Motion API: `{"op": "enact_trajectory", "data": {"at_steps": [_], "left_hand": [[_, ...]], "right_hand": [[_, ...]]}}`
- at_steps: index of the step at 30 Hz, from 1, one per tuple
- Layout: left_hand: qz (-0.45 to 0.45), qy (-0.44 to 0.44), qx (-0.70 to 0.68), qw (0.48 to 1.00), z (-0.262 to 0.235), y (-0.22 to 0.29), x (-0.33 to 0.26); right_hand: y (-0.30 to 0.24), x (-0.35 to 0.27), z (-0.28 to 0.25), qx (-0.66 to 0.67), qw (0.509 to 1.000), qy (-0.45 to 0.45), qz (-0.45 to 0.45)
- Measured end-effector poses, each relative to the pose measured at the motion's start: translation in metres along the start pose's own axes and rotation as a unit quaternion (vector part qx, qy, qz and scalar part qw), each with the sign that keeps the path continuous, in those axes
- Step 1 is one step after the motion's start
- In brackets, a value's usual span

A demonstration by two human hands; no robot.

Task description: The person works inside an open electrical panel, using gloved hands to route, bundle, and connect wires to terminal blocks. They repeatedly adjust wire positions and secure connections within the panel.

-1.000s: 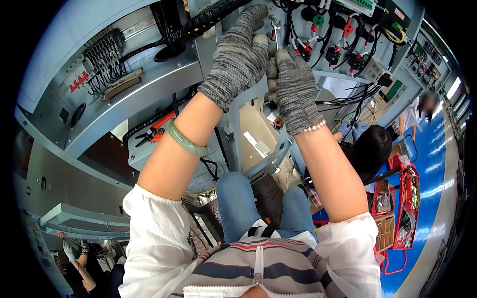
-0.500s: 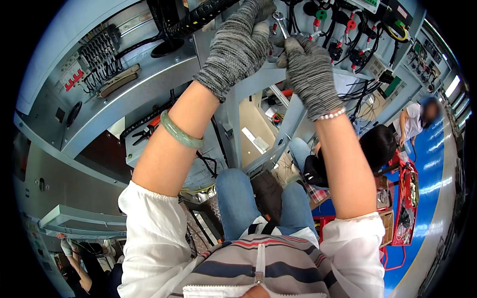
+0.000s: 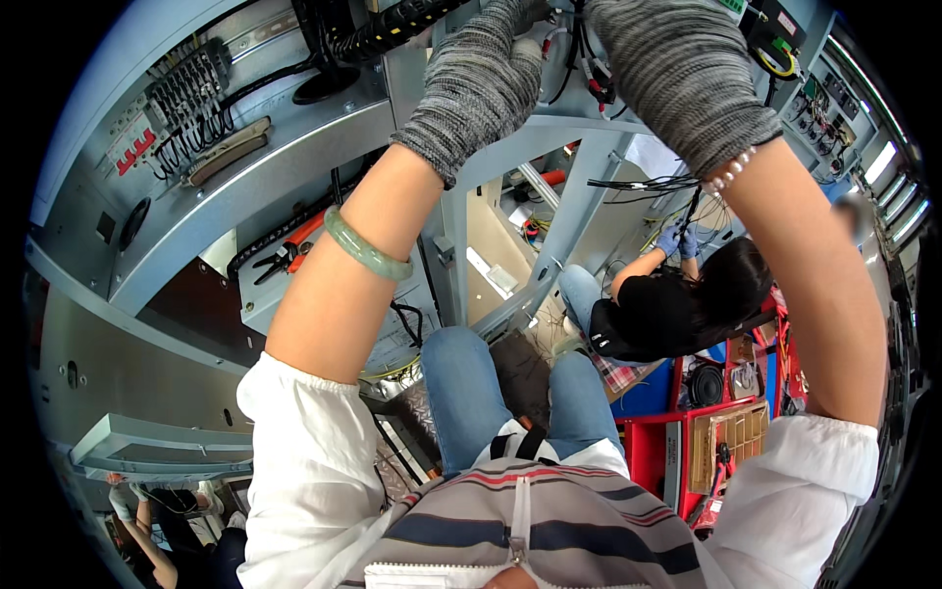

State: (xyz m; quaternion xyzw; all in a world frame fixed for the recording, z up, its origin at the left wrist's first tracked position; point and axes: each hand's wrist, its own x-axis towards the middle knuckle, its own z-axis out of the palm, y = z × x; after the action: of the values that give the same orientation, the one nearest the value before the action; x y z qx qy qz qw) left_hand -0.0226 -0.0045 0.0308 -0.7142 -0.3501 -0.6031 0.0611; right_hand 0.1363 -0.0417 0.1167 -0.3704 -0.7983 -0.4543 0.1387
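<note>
At the top of the head view, my left hand (image 3: 478, 86), in a grey knitted glove, reaches into a metal cabinet (image 3: 324, 147). Its fingers are curled; what they close on is hidden. Beside it hang black cables (image 3: 579, 59) with red-banded ends. My right hand (image 3: 677, 74), gloved alike, is raised to the right of these cables and looks large and close. Its fingers are cut off by the top edge or hidden behind the glove's back, so its grip does not show. No wrench is visible now.
Left stand a terminal strip (image 3: 191, 93) and a thick black cable bundle (image 3: 402, 29). Red-handled pliers (image 3: 285, 257) lie on a ledge below. A co-worker (image 3: 653, 309) in blue gloves sits at lower right, beside a red tool cart (image 3: 648, 452). Another person is at lower left.
My right hand has moved up, right and closer to the camera; the wrench it held is out of sight. The left hand stays nearly in place. More of the co-worker and cart shows.
</note>
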Motion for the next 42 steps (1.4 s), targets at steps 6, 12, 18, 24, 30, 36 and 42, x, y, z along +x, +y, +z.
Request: {"op": "enact_trajectory", "data": {"at_steps": [6,12,18,24,30,36,42], "left_hand": [[-0.019,-0.011,-0.031,0.999,0.010,0.013,0.012],[-0.057,-0.068,0.057,0.994,0.005,0.005,0.011],[-0.077,-0.076,-0.034,0.994,0.002,0.008,0.010],[-0.076,-0.086,-0.048,0.992,0.001,0.016,0.011],[-0.073,-0.053,-0.088,0.992,0.003,0.005,0.009],[-0.119,-0.045,-0.027,0.991,0.006,0.006,0.015],[-0.082,-0.049,0.059,0.994,0.006,-0.004,0.016]], "right_hand": [[0.020,-0.028,0.037,0.249,0.962,-0.042,0.108],[-0.028,-0.029,0.048,0.709,0.605,-0.057,0.358],[-0.038,-0.035,0.060,0.772,0.521,-0.045,0.361],[-0.054,-0.032,0.061,0.819,0.437,-0.042,0.370],[-0.068,-0.025,0.069,0.870,0.323,-0.016,0.372],[-0.075,-0.019,0.067,0.888,0.256,-0.005,0.381],[-0.081,-0.009,0.057,0.889,0.240,0.009,0.390]]}}
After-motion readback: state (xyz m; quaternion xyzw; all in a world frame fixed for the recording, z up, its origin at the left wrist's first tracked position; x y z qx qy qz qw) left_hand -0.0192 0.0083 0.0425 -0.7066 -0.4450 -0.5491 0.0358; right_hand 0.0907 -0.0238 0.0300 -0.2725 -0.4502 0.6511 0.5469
